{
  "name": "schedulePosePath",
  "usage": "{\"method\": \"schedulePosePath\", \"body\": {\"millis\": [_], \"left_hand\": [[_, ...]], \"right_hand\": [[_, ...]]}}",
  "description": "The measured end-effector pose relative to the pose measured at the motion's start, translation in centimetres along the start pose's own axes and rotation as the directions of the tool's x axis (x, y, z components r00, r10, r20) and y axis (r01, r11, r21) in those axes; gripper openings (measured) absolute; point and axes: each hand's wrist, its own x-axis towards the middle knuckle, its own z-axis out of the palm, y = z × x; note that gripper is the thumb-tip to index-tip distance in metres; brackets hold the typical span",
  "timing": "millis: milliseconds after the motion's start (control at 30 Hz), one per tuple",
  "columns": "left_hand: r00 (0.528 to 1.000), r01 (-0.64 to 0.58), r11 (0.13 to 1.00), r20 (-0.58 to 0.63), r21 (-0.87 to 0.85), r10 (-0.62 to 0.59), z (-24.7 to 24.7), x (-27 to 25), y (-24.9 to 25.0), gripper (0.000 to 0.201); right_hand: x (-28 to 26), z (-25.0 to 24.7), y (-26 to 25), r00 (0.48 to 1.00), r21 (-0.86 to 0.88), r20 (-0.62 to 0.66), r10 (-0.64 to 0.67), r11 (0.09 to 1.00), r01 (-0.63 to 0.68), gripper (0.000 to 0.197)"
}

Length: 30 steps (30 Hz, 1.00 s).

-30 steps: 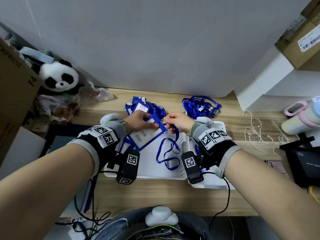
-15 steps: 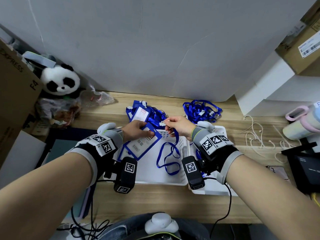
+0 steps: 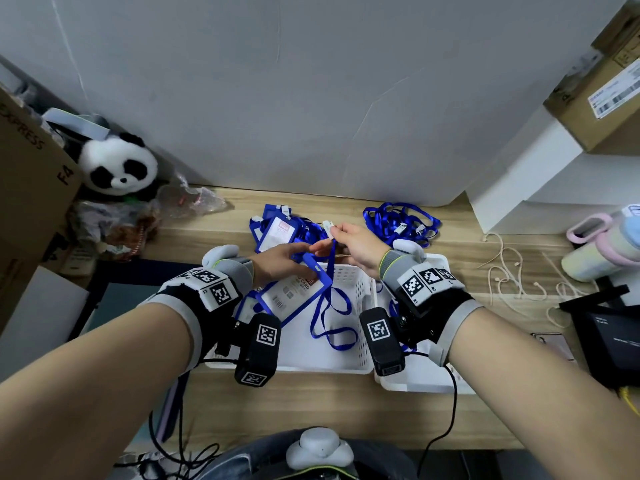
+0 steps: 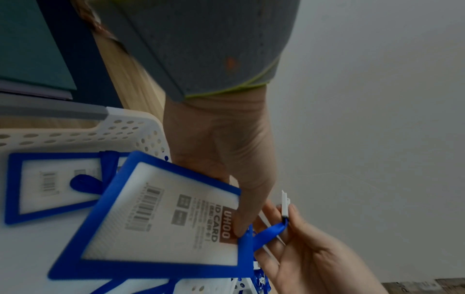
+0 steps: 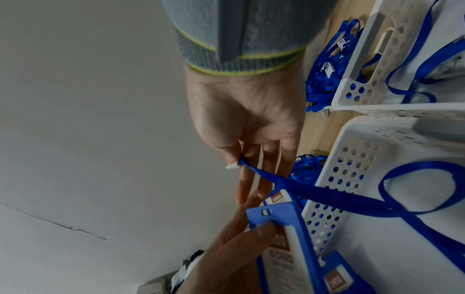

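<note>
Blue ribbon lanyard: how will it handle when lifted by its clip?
Likely floppy: the blue ribbon lanyard sags into loose loops in the white perforated basket. Probably light, since the right hand holds it by a pinch on its white plastic clip.

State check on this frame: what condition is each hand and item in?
Left hand: grips the ID card holder by its top.
ID card holder: tilted over the white basket, slot empty.
Right hand: pinches the lanyard clip.
Lanyard: not attached to the holder, loop drooping into the white basket.
Spare lanyards: tangled heap on the desk.
</note>
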Motion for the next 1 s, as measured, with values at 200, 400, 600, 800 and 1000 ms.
{"method": "schedulePosePath", "body": {"millis": [200,400,600,800,1000], "left_hand": [[0.994,0.095,0.994,0.044,0.046,-0.097,1.0,0.5,0.8,0.050],[0.979,0.135,0.987,0.139,0.090,-0.147,1.0,0.8,-0.3,0.027],[0.990,0.133,0.988,0.033,0.082,-0.136,-0.4,0.6,-0.8,0.009],[0.988,0.136,0.978,-0.049,-0.159,-0.145,-0.9,0.7,0.7,0.065],[0.999,0.044,0.972,0.005,-0.229,-0.044,-0.5,0.6,3.3,0.056]], "right_hand": [[-0.1,-0.1,-1.0,0.998,0.127,0.011,-0.066,0.990,0.064,0.024],[0.5,-1.7,-1.6,0.980,0.188,-0.162,-0.112,0.972,0.142,0.023],[1.1,-4.1,0.0,0.929,-0.117,-0.353,-0.109,0.991,0.071,0.020],[0.0,-3.5,1.2,0.990,-0.463,-0.068,0.127,0.874,-0.144,0.051],[-0.2,-1.1,2.1,0.978,-0.495,0.125,0.165,0.865,-0.083,0.030]]}}
